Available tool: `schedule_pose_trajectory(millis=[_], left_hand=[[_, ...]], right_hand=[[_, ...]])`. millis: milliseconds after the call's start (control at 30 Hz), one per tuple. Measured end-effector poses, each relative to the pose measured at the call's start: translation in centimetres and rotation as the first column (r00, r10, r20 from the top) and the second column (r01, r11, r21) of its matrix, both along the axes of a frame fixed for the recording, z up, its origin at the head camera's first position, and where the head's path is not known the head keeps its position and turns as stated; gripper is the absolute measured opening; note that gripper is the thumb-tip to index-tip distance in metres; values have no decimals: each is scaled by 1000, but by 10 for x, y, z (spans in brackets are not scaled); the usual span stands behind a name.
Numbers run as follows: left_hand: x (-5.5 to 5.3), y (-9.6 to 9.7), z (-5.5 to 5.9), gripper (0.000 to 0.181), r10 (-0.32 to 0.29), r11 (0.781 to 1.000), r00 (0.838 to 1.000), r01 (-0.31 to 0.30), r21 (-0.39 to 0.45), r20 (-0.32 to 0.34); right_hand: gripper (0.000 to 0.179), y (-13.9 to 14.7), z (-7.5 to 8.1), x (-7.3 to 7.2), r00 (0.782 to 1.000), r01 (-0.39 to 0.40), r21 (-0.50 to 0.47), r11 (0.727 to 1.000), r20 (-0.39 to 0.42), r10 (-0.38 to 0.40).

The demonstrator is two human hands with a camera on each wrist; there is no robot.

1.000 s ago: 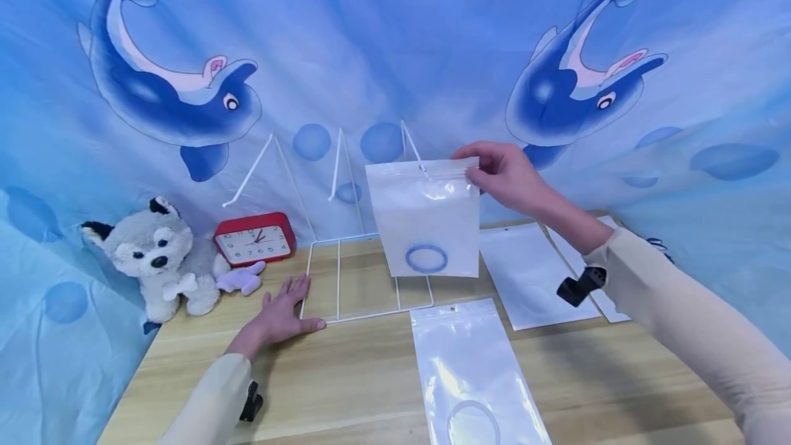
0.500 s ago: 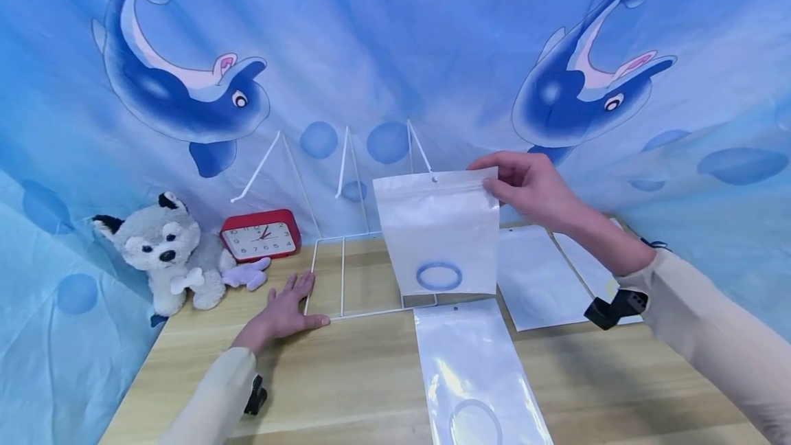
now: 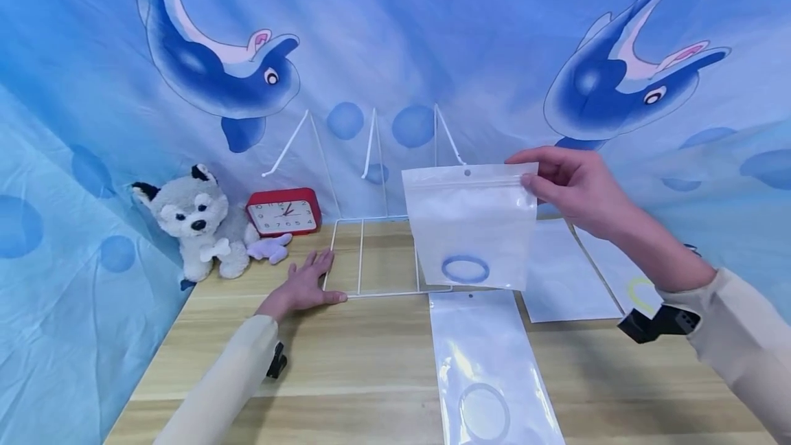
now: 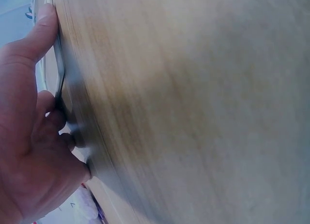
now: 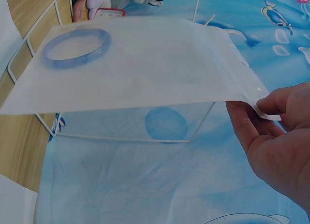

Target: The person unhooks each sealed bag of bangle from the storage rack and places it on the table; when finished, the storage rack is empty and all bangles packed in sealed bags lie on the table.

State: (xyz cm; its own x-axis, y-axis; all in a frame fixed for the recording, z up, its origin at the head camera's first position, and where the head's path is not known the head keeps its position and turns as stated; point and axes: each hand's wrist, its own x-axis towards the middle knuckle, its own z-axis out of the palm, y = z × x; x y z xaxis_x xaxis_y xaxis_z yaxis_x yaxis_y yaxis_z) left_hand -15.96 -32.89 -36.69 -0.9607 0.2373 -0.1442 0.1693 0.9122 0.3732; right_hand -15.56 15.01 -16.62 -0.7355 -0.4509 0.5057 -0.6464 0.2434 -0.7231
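Observation:
My right hand (image 3: 577,187) pinches the top right corner of a white zip bag (image 3: 469,218) between thumb and fingers. A blue ring (image 3: 465,268) shows through the bag near its bottom. The bag's punched hole (image 3: 467,172) sits just below the tip of the right prong of a white wire rack (image 3: 383,294), with no wire seen through it. In the right wrist view the bag stretches out from the fingers, ring at its far end. My left hand (image 3: 305,283) rests at the rack's front left base corner, fingers spread, thumb by the front rail.
Another white bag (image 3: 488,362) with a pale ring lies in front of the rack. More white bags (image 3: 565,273) lie to the right, one with a yellow ring (image 3: 643,294). A plush husky (image 3: 194,222), red clock (image 3: 284,211) and small purple toy (image 3: 270,248) stand left.
The bag has come toward me and slightly down from the right prong, whose tip earlier showed in front of the bag. My left hand stays at the rack; the head view has shifted.

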Motion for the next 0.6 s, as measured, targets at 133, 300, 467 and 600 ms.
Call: schedule_pose_trajectory(millis=[133,300,467,600], left_hand=[[1,1,-2,110,8,1000,1000,-8,-5,8],[1,-1,-1,110,18,1000,1000,-18,-7,22],[-2,0,-3,111,15,1000,999,-14,-14,28],[-3,2,-2,111,20,999,999,-19,-29,31]], right_hand=[[30,-1,-6,7,1000,-12,5,1000,0,12],[30,-9,-14,16,1000,-21,34,999,-17,22],[28,-23,-29,25,995,-93,-16,996,24,93],[26,-36,-41,33,990,-120,-49,992,65,123]])
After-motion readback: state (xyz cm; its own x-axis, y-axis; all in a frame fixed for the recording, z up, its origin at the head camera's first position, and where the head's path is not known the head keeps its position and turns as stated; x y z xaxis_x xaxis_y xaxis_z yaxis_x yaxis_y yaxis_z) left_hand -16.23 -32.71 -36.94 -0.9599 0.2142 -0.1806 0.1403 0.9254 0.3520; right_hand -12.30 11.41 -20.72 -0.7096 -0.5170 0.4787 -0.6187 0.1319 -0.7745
